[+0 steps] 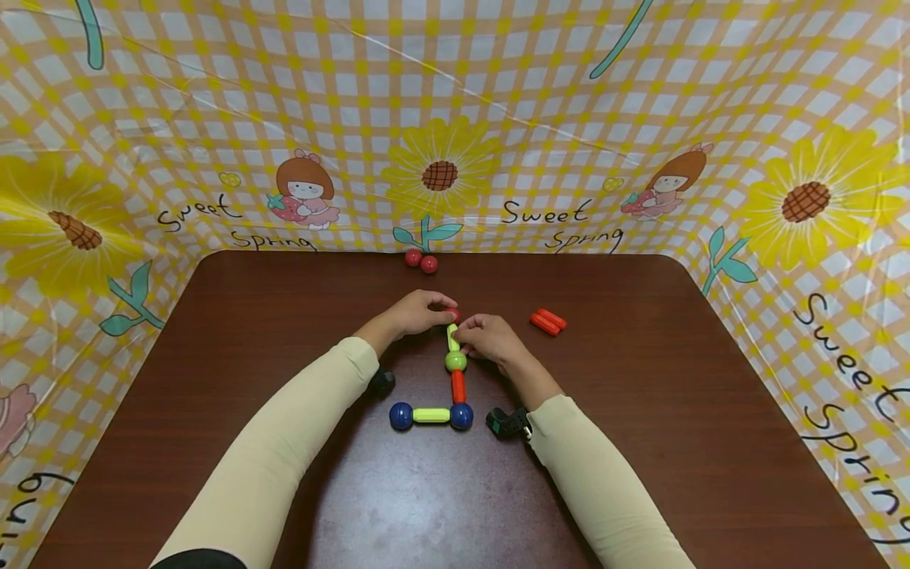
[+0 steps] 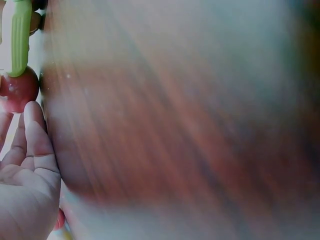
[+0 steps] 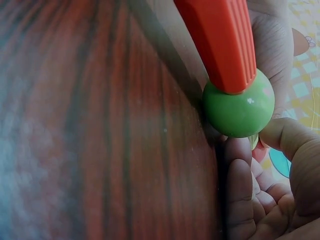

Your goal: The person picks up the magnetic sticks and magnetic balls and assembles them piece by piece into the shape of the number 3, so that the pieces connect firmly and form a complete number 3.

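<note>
In the head view my left hand holds a red ball with its fingers and thumb. Touching that ball is the far end of a yellow-green rod, which my right hand pinches from the side. The rod's near end meets a green ball, and a red rod runs from there to a blue ball. Another yellow-green rod joins this to a second blue ball. The right wrist view shows the green ball just beyond my fingertips.
Two loose red balls lie at the table's back edge. Two red rods lie side by side to the right. A patterned cloth rises behind the brown table. Dark wrist straps sit near both forearms.
</note>
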